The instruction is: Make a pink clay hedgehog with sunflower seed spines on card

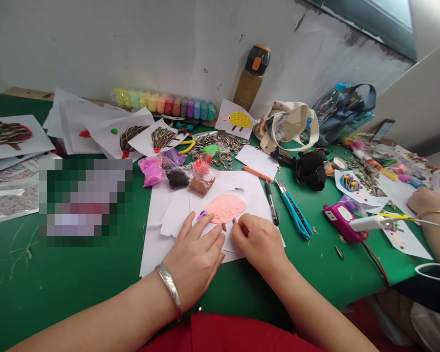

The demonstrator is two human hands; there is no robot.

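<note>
A sheet of white paper [258, 188] lies before me, bearing a flat oval of pink clay [225, 209] with a purple and dark end at its left. One small brown clay piece [224, 227] sits beneath the oval. My left hand [196, 249] rests palm down on the paper with its fingers stretched, the fingertips by the oval's lower left edge. My right hand [256, 237] is closed in a pinch just below the oval's lower right edge. A tiny dark tip shows at its fingertips; its kind is too small to tell.
Bags of soft clay [151, 171] and a heap of sunflower seeds [223, 144] lie beyond the paper. A black pen [272, 203] and a blue utility knife [295, 210] are to the right. A magenta power socket [344, 222] and another person's arm [434, 220] are farther right.
</note>
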